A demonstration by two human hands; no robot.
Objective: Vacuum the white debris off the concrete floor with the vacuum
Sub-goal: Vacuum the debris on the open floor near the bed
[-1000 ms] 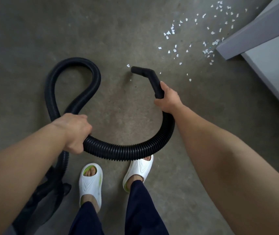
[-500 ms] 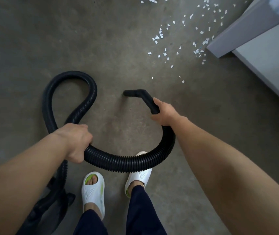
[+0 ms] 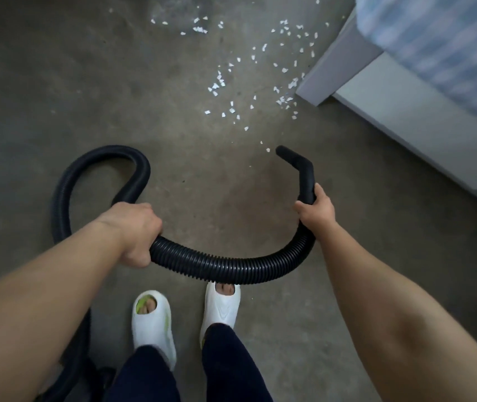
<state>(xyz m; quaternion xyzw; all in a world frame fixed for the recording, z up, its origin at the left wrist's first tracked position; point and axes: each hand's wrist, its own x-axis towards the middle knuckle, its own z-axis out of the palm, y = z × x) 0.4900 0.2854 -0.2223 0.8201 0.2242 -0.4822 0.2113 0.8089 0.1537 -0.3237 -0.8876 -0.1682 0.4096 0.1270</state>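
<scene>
A black ribbed vacuum hose (image 3: 225, 264) curves across the concrete floor (image 3: 72, 82) in front of me. My left hand (image 3: 132, 230) grips the hose at its middle. My right hand (image 3: 315, 210) grips the smooth black nozzle (image 3: 298, 166) near its base. The nozzle's bent tip points up and left, just beside the nearest white flecks. Several white debris scraps (image 3: 248, 82) lie scattered beyond the tip, up to the top of the view. The hose loops back at the left and runs down to a dark vacuum body (image 3: 66, 384) at the bottom left, mostly hidden by my arm.
A grey bed frame corner (image 3: 327, 79) with a pale side panel (image 3: 422, 129) and striped bedding stands at the right, close to the debris. My feet in white slippers (image 3: 153, 323) stand under the hose.
The nozzle and my right hand have swung to the right, toward the bed frame, and now sit beside the nearest scraps. The view has shifted, bringing the debris lower and closer.
</scene>
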